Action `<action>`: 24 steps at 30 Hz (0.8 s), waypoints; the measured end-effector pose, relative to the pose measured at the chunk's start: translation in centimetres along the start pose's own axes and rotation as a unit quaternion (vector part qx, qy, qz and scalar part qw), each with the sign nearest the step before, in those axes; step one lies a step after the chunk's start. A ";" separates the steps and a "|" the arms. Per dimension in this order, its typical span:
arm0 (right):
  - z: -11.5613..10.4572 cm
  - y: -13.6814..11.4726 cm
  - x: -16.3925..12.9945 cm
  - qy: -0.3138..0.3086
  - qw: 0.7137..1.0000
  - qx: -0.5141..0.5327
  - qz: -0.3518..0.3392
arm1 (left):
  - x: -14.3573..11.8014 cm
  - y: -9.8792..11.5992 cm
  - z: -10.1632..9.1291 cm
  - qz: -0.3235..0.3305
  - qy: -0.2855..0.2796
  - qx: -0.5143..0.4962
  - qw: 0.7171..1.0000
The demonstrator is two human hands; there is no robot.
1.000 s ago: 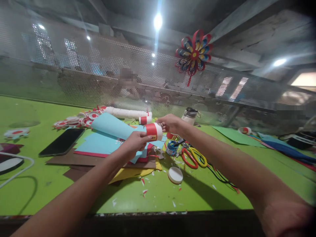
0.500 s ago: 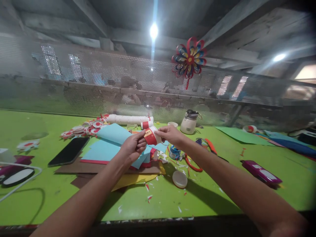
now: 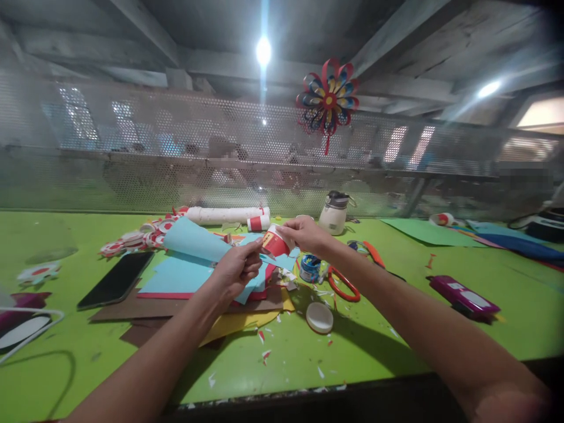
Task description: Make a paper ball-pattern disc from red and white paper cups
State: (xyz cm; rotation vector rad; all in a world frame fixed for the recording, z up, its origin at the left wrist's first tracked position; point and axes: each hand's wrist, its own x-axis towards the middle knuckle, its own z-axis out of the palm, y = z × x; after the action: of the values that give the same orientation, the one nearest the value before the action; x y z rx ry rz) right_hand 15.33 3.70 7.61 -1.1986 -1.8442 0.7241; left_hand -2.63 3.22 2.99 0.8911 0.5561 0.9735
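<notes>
Between my hands is a red and white paper cup piece [image 3: 277,242] with a yellow patch, held tilted above the paper pile. My left hand [image 3: 240,264] pinches its left edge, the other fingers curled in. My right hand [image 3: 306,232] grips its upper right edge between thumb and fingers. Just below lie light blue paper sheets [image 3: 176,273] and white paper scraps [image 3: 288,279]. A blue jar [image 3: 311,268] and orange-handled scissors [image 3: 346,288] are beneath my right forearm. Nearer me is a round white cup base [image 3: 319,318].
A black phone [image 3: 115,281] lies left of the papers. Behind stand a white roll [image 3: 224,215], a red-white paper cup [image 3: 258,223] and a bottle [image 3: 333,214]. A purple case [image 3: 465,298] is at the right. Perforated metal mesh [image 3: 273,158] borders the green table [image 3: 374,346].
The cup piece has tilted, with its left end lower and its yellow patch turned. My left hand still pinches it, as does my right. The whole view has shifted slightly.
</notes>
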 end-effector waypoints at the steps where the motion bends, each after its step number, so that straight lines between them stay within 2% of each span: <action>1: -0.1 -0.1 0.0 0.001 1.000 -0.011 -0.003 | 0.0 -0.1 0.0 0.000 -0.002 0.001 1.000; 8: -0.8 -0.5 -0.1 0.007 0.997 -0.071 -0.032 | -0.3 -0.5 0.3 -0.005 -0.022 0.009 1.000; 14: -0.9 -1.0 -0.3 0.012 0.995 -0.085 -0.041 | -0.5 -0.7 0.9 -0.004 -0.014 -0.004 1.000; 19: -0.8 -1.8 -0.5 0.014 0.999 -0.047 -0.011 | -0.5 -0.7 1.2 0.013 0.000 -0.017 1.000; 24: -0.4 -1.4 -0.6 0.005 0.998 0.043 0.035 | -0.7 -0.6 1.3 0.033 0.014 -0.023 0.999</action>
State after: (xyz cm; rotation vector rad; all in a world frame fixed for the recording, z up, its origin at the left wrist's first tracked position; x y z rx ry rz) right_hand 15.17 2.63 8.79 -1.2144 -1.7526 0.8272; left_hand -1.70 1.93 3.23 0.8612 0.5286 1.0561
